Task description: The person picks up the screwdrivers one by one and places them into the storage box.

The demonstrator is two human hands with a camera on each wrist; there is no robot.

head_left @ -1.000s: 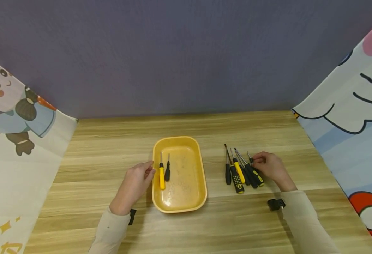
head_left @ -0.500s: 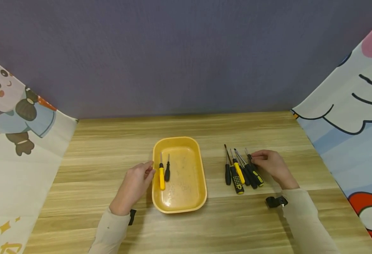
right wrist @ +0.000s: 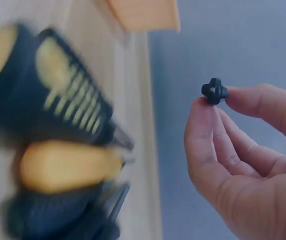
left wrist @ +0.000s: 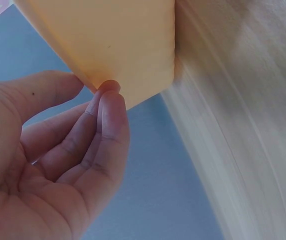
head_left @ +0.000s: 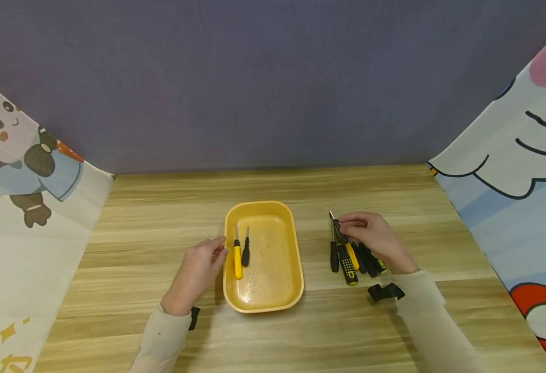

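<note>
My left hand (head_left: 197, 272) pinches the left rim of a yellow plastic tray (head_left: 264, 311); the left wrist view shows thumb and fingertips at the tray wall (left wrist: 118, 45). Inside the tray lie a yellow-handled screwdriver (head_left: 238, 261) and a small black screwdriver (head_left: 246, 255), side by side. To the right, my right hand (head_left: 377, 238) pinches another small black screwdriver (right wrist: 214, 91) between thumb and fingers, its handle end facing the wrist camera. It is raised over a group of several screwdrivers, among them a large black one with yellow dots (head_left: 347, 267) and a black one (head_left: 334, 256).
The wooden table (head_left: 170, 207) runs back to a grey-blue panel (head_left: 273, 93). Cartoon-printed panels (head_left: 501, 181) stand at both sides. A strip of table separates the tray from the screwdriver group.
My right hand has lifted the small black screwdriver from the right side of the group and moved it left above the others. My left hand and the tray have stayed put.
</note>
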